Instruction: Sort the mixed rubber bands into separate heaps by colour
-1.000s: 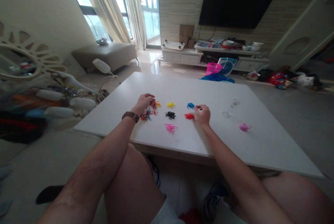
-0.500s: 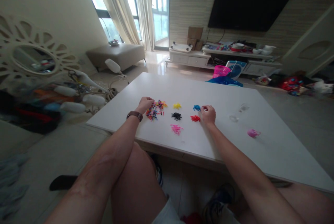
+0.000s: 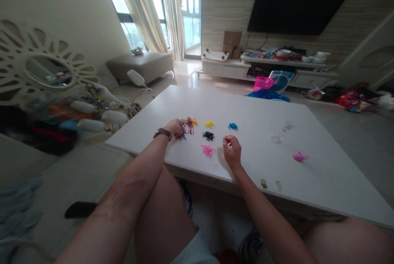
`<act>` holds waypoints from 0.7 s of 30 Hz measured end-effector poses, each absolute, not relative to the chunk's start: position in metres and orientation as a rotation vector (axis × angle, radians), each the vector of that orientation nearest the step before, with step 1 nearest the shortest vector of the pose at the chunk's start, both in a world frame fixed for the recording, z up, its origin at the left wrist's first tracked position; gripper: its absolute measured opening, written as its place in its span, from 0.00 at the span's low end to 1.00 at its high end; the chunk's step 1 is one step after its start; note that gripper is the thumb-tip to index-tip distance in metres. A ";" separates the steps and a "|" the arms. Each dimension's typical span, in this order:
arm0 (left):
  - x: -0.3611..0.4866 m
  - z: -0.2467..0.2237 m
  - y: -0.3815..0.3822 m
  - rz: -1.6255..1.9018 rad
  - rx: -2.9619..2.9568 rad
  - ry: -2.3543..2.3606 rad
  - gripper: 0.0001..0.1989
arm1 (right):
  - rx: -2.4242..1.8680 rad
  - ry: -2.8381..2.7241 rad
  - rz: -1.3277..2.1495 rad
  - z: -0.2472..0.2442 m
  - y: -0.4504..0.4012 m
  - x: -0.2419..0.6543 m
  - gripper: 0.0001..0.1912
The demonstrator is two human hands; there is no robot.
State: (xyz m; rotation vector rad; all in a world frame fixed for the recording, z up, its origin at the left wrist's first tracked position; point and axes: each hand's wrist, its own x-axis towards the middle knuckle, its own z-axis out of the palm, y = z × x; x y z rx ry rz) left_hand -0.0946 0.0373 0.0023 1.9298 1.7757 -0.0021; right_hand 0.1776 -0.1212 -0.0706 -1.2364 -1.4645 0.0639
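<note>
My left hand (image 3: 174, 126), with a brown watch (image 3: 163, 133) on its wrist, rests at the near-left side of a mixed pile of small coloured bands (image 3: 188, 123). Its fingers are curled down into the pile, and what they pinch is hidden. My right hand (image 3: 232, 150) is closed just in front of the red pile (image 3: 228, 136), which it mostly covers; anything between its fingertips is too small to name. Between the hands lie a yellow pile (image 3: 209, 124), a black pile (image 3: 208, 136) and a pink pile (image 3: 208, 151). A blue pile (image 3: 233, 126) sits beyond my right hand.
On the right of the white table (image 3: 261, 112) are a pink object (image 3: 299, 156), a clear ring (image 3: 276, 139) and another clear piece (image 3: 288, 126). Two small items, one a yellowish figure (image 3: 264, 183), lie near the front edge. A pink basket (image 3: 262, 83) stands behind the table.
My right hand has moved from the blue pile toward me and left, to the red pile. My left hand has shifted slightly nearer, lower into the mixed pile. The view has turned a little.
</note>
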 end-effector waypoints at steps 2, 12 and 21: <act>-0.092 0.000 0.037 -0.036 1.939 1.784 0.10 | -1.245 -1.453 0.084 -0.072 -0.121 0.180 0.06; -0.103 0.013 0.039 -0.001 1.958 1.777 0.12 | -1.284 -1.446 0.127 -0.075 -0.121 0.180 0.07; -0.102 0.014 0.039 0.020 1.913 1.746 0.13 | -1.309 -1.421 0.185 -0.077 -0.119 0.182 0.09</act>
